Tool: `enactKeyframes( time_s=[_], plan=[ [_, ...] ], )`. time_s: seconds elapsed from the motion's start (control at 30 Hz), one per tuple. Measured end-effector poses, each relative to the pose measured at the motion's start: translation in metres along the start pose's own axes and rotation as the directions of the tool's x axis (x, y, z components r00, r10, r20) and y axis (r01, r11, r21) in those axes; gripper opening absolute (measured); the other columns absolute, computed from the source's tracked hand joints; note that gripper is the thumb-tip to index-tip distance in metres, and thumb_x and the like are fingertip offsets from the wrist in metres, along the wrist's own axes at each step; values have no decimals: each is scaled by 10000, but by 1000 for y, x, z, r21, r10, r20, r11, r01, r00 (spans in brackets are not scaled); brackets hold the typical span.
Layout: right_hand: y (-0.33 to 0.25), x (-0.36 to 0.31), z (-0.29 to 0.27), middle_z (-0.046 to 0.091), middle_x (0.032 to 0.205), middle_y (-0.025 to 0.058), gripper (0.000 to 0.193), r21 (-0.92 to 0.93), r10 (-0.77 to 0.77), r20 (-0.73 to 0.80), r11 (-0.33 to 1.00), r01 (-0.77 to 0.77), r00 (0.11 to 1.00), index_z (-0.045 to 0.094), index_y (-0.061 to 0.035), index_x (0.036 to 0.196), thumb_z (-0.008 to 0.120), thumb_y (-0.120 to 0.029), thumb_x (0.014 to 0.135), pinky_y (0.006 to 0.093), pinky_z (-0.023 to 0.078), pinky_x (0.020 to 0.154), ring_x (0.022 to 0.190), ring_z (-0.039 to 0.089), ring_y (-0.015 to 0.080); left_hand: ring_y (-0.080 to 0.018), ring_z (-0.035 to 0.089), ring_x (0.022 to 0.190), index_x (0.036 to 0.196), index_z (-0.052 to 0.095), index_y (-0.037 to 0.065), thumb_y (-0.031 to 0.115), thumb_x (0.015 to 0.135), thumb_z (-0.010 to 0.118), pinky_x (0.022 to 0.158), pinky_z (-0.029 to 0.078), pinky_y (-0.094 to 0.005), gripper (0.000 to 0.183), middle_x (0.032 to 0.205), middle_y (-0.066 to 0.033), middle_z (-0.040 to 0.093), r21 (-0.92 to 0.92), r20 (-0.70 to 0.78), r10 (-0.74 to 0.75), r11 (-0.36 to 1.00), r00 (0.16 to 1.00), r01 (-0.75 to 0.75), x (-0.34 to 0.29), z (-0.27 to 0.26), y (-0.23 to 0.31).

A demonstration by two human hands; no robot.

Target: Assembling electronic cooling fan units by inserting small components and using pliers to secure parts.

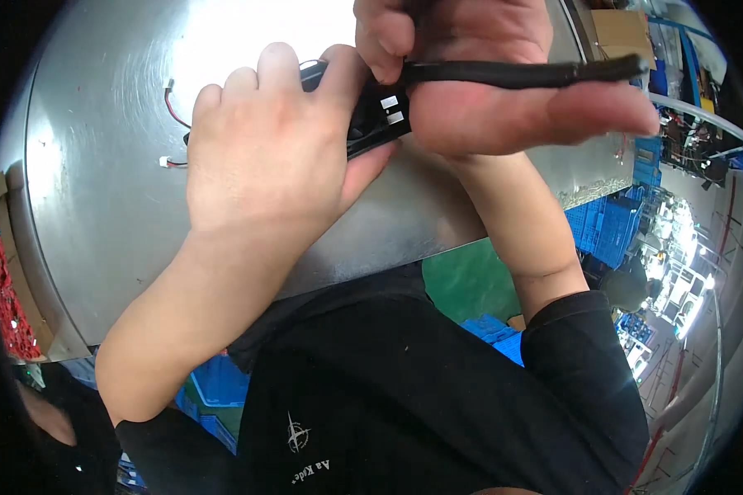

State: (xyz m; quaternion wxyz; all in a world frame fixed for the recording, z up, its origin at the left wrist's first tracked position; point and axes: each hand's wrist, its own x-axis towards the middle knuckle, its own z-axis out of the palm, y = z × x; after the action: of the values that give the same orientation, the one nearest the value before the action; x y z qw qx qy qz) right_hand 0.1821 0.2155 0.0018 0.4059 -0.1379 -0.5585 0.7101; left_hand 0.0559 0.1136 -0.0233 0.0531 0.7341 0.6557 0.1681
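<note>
My left hand (264,140) is wrapped over a black plastic housing (376,124), its thumb under the near edge. Two small pale rectangles show on the housing's dark face. From its left side come thin red and black wires, each ending in a small white plug (167,162). At the housing's right end, my right hand (487,91) is turned palm up with curled fingertips. A slim black rod-like tool (512,76) lies across that palm between fingers and thumb, its free end pointing right. The tool's other end is hidden at the fingertips, so its kind cannot be made out.
The housing is over a shiny metal table (99,206) with a bright glare at the back. Blue crates (607,227) stand beyond its right edge, and a cardboard box (623,37) is at the far right. Red material (12,297) lies at the left; another person's arm (48,412) shows lower left.
</note>
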Motion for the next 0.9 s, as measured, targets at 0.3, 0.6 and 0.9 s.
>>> enactKeyframes(
  time_s=[0.3,0.6,0.9],
  plan=[
    [3,22,14,528,666,8,1164,-403,49,-188,907,-122,981,595,-25,1013,168,-1065,712,183,317,471,501,421,57,-309,636,863,1361,601,130,522,755,823,734,495,-451,754,976,-129,562,67,48,-22,998,999,19,0,-2,4],
    [-33,-2,0,565,784,93,1258,207,-142,-194,961,182,971,536,27,1251,168,-1058,731,276,434,559,624,527,169,-326,650,840,1206,605,115,524,768,811,716,499,-459,634,931,-129,580,32,39,-31,999,999,30,2,-5,5],
    [3,-20,8,564,860,109,1436,444,-84,-349,862,244,933,505,11,1277,276,-1161,480,279,456,632,700,533,168,-340,642,808,1228,604,105,503,767,812,696,505,-460,643,920,-136,571,-8,34,-6,1000,999,6,3,-7,3]
  ],
)
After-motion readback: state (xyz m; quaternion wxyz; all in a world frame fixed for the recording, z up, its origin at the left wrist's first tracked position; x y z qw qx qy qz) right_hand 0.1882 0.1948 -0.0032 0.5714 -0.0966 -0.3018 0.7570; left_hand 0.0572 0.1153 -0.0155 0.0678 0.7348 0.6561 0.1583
